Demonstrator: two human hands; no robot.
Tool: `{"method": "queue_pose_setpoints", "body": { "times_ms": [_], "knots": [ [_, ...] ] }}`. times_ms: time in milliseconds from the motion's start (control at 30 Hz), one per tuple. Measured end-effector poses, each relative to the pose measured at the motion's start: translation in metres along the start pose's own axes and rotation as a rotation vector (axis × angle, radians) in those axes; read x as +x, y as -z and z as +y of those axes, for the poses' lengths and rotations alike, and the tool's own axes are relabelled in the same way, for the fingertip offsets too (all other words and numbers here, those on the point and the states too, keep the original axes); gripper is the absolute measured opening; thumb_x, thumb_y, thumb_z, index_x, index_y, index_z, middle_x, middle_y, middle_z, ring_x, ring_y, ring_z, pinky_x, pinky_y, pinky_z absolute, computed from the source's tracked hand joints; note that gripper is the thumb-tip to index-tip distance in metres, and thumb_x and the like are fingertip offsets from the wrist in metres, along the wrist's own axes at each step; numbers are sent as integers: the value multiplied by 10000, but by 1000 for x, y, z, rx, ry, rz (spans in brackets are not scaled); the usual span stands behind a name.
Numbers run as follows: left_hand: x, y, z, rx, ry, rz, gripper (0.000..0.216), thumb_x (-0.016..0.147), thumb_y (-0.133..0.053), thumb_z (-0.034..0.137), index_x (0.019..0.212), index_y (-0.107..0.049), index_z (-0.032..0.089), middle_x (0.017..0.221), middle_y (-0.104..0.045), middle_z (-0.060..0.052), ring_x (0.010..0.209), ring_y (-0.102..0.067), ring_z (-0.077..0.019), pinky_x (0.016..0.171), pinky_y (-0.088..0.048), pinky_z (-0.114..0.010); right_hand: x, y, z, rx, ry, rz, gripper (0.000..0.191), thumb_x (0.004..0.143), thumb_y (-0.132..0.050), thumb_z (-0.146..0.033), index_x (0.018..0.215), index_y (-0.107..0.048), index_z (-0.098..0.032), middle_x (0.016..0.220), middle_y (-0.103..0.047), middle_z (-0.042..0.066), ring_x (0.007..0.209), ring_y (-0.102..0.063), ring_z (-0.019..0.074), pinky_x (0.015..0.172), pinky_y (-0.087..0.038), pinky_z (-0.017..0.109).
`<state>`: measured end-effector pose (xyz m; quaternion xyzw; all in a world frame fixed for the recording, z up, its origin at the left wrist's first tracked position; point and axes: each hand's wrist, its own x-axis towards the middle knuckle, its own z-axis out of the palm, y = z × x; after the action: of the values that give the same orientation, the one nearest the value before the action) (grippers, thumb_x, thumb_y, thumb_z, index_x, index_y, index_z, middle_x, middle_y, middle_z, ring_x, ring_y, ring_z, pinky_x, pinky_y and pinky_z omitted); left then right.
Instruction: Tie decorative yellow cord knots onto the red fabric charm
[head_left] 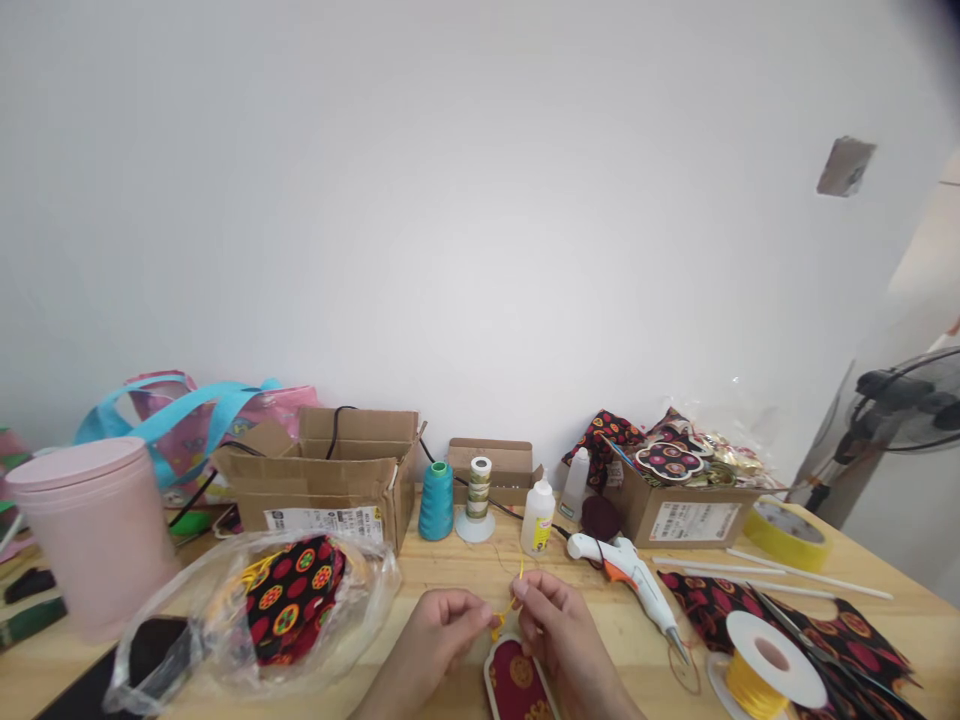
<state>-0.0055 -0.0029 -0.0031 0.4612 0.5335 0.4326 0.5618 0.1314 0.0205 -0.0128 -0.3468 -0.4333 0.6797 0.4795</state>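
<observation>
Both my hands meet low in the middle of the wooden table (450, 570). My left hand (439, 635) and my right hand (555, 625) are closed in pinches on a thin yellow cord (506, 605) stretched between them. The cord runs down to a small red patterned ornament with a white rim (517, 685) lying just under my fingers. One short cord end sticks up beside my right fingers.
A white glue gun (626, 575) and a spool of yellow cord (765, 670) lie to the right on patterned fabric (810, 625). A clear bag of patterned pieces (285, 600) sits left, beside a pink tub (90, 525). Cardboard boxes (337, 475), thread cones and glue bottles line the back.
</observation>
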Motion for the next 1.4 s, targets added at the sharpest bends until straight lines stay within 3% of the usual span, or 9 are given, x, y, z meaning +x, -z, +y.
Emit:
{"method": "queue_pose_setpoints", "body": {
  "times_ms": [300,500,700,967,1133,1400],
  "knots": [
    [-4,-5,5,50,-15,-11,325,532,-595,471,549,-571,147,277,-283,117,291,-182,-38,352,-114,-199,0,-1,-7,-55,56,102,313,543,-656,-407,594,-513,-133,350,-395,-84,324,-303,32,358,-235,161],
    [-2,-4,-5,81,-153,-46,250,591,-589,368,562,-600,120,502,-535,28,495,-412,-90,506,-294,-205,-2,-1,-9,6,49,87,296,595,-627,-387,538,-490,-132,320,-355,-91,304,-263,21,346,-196,155],
    [-3,-6,-6,111,-137,-48,248,603,-564,363,553,-533,122,487,-462,45,506,-399,-101,507,-296,-212,-3,0,-11,63,11,47,252,631,-619,-340,607,-483,-130,575,-553,-16,361,-388,22,372,-266,143],
    [3,0,-16,281,-244,6,288,700,-458,382,644,-540,111,517,-394,48,496,-333,-88,474,-261,-207,-3,0,-9,103,25,17,209,669,-598,-301,627,-497,-124,589,-555,-14,370,-382,15,375,-250,139],
    [1,-1,-14,334,-240,25,280,705,-450,359,659,-561,106,493,-389,54,469,-329,-83,438,-236,-197,-6,-1,-11,164,54,-69,193,672,-599,-270,588,-508,-121,476,-491,-40,375,-365,23,399,-272,151],
    [-4,0,-2,356,-247,55,223,662,-496,277,584,-602,96,552,-569,-22,566,-471,-138,524,-347,-223,-11,-5,-1,58,12,-250,232,584,-663,-290,553,-511,-118,449,-510,-25,317,-361,25,331,-240,151]
  ]
}}
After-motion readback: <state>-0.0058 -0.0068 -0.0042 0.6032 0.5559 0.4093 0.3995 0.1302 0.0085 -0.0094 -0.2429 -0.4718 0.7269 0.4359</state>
